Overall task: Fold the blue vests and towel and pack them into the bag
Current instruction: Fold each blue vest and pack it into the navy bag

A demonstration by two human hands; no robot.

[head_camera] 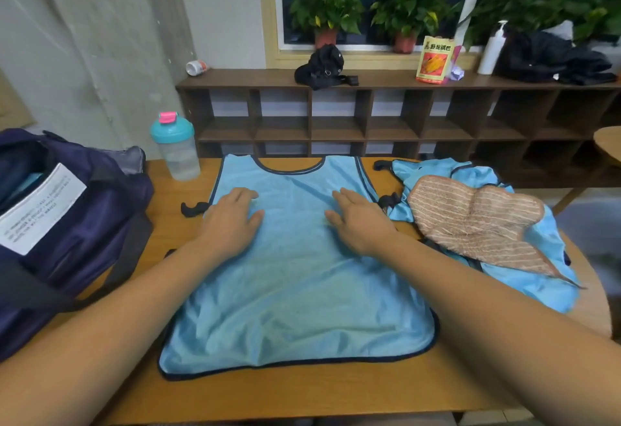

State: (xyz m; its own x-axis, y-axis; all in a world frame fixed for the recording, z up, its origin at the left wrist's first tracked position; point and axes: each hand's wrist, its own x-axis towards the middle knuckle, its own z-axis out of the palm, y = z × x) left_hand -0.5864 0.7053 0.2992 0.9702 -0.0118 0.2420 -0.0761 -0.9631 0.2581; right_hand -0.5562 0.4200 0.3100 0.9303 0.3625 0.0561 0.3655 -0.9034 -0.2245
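Note:
A light blue vest (295, 298) with dark trim lies spread flat on the wooden table (275, 395), neck hole at the far edge. My left hand (230, 220) and my right hand (359, 220) rest palm down on its upper half, fingers straight. To the right a second blue vest (537, 284) lies crumpled, with a striped tan towel (477, 220) on top of it. A dark purple bag (84, 224) stands open at the left, something blue inside it.
A clear shaker bottle (176, 147) with a teal lid stands at the table's far left, beside the bag. Behind the table runs a dark wooden shelf (369, 113) with a black pouch, a snack packet, a pump bottle and potted plants.

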